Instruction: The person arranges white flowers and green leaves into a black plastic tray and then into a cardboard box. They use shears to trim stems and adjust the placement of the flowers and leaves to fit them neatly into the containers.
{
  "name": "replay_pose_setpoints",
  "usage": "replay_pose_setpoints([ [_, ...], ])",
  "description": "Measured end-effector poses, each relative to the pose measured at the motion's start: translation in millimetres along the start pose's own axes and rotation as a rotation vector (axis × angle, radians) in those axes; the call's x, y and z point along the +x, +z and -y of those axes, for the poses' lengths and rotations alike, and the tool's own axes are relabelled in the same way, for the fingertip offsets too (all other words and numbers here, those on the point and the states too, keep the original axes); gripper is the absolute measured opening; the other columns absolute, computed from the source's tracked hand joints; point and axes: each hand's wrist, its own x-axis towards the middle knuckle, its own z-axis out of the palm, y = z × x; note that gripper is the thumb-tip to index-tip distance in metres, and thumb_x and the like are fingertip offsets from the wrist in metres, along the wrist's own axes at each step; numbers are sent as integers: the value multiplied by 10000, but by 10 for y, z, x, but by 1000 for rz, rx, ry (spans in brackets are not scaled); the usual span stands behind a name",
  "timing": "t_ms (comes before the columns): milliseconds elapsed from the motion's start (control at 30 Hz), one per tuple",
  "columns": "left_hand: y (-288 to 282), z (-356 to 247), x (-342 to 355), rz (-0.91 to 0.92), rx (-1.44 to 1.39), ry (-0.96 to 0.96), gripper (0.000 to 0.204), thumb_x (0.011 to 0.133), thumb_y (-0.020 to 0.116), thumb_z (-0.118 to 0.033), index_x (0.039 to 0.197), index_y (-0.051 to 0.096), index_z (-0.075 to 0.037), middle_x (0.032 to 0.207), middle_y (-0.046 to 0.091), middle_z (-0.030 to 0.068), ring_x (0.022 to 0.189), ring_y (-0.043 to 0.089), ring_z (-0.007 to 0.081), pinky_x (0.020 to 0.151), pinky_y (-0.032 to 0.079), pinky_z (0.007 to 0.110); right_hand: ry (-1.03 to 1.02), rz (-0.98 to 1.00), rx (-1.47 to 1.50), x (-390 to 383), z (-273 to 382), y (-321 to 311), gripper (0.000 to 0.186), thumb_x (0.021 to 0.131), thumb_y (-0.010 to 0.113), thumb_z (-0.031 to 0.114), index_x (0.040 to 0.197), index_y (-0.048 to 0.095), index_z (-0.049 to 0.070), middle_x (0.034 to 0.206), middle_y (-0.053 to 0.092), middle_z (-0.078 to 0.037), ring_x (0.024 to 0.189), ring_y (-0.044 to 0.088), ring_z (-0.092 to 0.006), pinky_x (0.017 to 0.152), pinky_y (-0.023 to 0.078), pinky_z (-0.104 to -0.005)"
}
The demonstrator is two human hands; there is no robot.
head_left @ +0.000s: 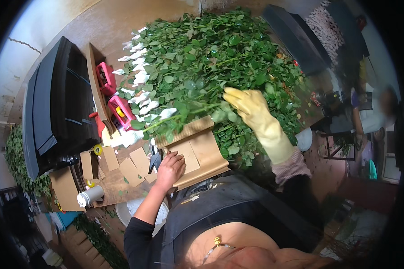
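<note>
My left hand (172, 168) is bare and lies on the brown cardboard (199, 152) at the table's near edge. Its fingers are stretched out over the sheet. Just left of it is a dark-handled cutting tool (155, 160), partly hidden. Gloved in yellow rubber, my right hand (250, 107) is over the leafy pile, fingers together around a rose stem (197, 110); the grip itself is partly hidden. That stem slants left, its leaves blurred, toward a white-covered flower head (130, 138). Many more green stems (202, 54) lie beyond, with white-covered heads (141, 78) along their left side.
Dark stacked sheets (60, 98) stand at the left beside pink holders (120, 112). Small cardboard pieces (134, 166) and a grey-white cylinder (90, 196) lie near left. Below the table edge is a white bucket (123, 210). Another person (375, 110) is at the far right.
</note>
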Motion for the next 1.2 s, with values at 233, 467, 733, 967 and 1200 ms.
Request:
replay_pose_setpoints([
  [233,-64,-8,-65,25,-408,-308,917,698,879,-477,1432,514,-65,1328,633,160,1365,500,362,1200,256,564,401,531,246,-1265,-90,-105,268,789,629,25,1020,747,93,1046,744,-89,844,697,-295,691,558,-376],
  [467,-63,83,-84,161,-199,-90,497,742,865,-392,1136,741,-115,1279,653,106,1345,501,355,1197,257,587,487,1120,-106,-896,-40,-278,427,861,701,217,1275,661,122,1190,696,-154,1066,672,-350,893,551,-439],
  [733,-202,-33,133,267,-237,-68,342,799,831,-335,1058,773,-119,1331,621,143,1377,455,412,1188,254,592,75,126,-722,717,-1220,1332,382,974,546,186,1352,589,153,1280,645,-30,1191,590,-211,1109,395,-408],
  [967,-210,-2,-12,271,-251,-96,338,791,836,-314,1094,777,-175,1359,595,118,1392,433,403,1183,272,586,324,711,-694,1511,-1126,1150,344,953,593,136,1295,570,166,1364,593,-98,1255,584,-227,1219,288,-405],
  [1200,-133,-23,46,224,-297,-75,302,816,799,-368,1045,799,-171,1319,620,137,1343,471,405,1157,324,566,125,523,-511,589,-984,-12,458,867,579,15,1310,651,109,1337,646,-116,1315,555,-239,1172,364,-413],
])
